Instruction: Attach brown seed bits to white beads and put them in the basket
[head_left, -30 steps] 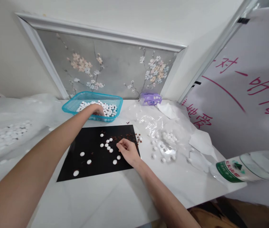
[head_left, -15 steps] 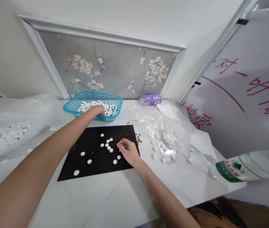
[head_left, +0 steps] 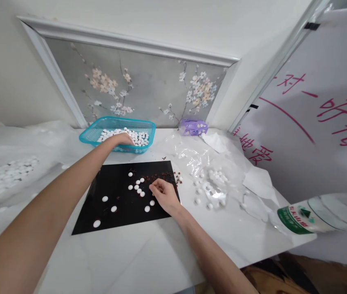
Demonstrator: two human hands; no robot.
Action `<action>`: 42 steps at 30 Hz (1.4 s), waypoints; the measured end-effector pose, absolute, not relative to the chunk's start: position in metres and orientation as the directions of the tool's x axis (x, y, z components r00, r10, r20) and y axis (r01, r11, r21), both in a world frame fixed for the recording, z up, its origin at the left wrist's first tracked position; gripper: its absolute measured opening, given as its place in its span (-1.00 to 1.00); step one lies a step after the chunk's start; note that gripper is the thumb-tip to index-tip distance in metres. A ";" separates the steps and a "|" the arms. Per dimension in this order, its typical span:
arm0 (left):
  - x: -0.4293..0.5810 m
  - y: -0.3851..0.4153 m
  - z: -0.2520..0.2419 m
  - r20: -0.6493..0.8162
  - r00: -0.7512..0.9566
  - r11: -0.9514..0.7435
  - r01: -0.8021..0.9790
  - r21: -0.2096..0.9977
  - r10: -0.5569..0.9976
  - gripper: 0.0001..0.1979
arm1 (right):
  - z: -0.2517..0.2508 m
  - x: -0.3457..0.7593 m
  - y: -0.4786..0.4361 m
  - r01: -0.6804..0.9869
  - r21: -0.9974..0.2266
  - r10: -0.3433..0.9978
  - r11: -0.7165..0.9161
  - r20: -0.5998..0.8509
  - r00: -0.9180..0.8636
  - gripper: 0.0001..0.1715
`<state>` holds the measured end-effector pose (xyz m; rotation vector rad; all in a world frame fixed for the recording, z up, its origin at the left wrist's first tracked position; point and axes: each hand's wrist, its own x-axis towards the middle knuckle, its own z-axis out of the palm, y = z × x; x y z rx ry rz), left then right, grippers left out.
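My left hand (head_left: 125,139) reaches over the near rim of a blue plastic basket (head_left: 90,138). White round pieces (head_left: 142,139) fill the basket's bottom, and the fingertips are down among them, partly hidden. Over the right part of a black mat (head_left: 90,214), my right hand (head_left: 164,195) is closed, thumb and fingers pressed together. What it may hold is too small to make out. Several white round pieces (head_left: 137,187) lie on the mat left of that hand. Small reddish-brown bits (head_left: 161,177) are scattered along the mat's upper right, just beyond the fingers.
Clear plastic bags with white pieces lie on the left (head_left: 7,175) and right (head_left: 218,177) of the white table (head_left: 124,261). A purple packet (head_left: 193,127) stands by the wall. A large plastic bottle (head_left: 317,214) lies at the right edge, near a whiteboard (head_left: 323,61).
My left hand has shifted slightly left in the basket, and its fingers look more stretched. My right hand keeps its pose over the mat. The whole view has shifted a little.
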<state>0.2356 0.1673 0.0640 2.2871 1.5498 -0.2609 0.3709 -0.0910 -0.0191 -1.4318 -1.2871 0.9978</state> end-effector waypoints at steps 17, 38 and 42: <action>0.251 0.166 0.066 -0.401 0.523 -0.531 0.841 0.100 0.752 -0.56 | -0.023 0.370 -0.089 0.228 -0.973 0.992 -0.032 -0.002 0.129 -0.77; 0.255 0.158 0.071 -0.347 0.513 -0.533 0.845 0.043 0.785 -0.72 | -0.019 0.371 -0.090 0.239 -0.971 0.992 -0.029 0.001 0.124 -0.77; 0.245 0.136 0.106 -0.204 0.469 -0.462 0.883 0.082 0.859 -0.67 | -0.021 0.371 -0.090 0.252 -0.968 0.992 -0.001 0.031 0.122 -0.77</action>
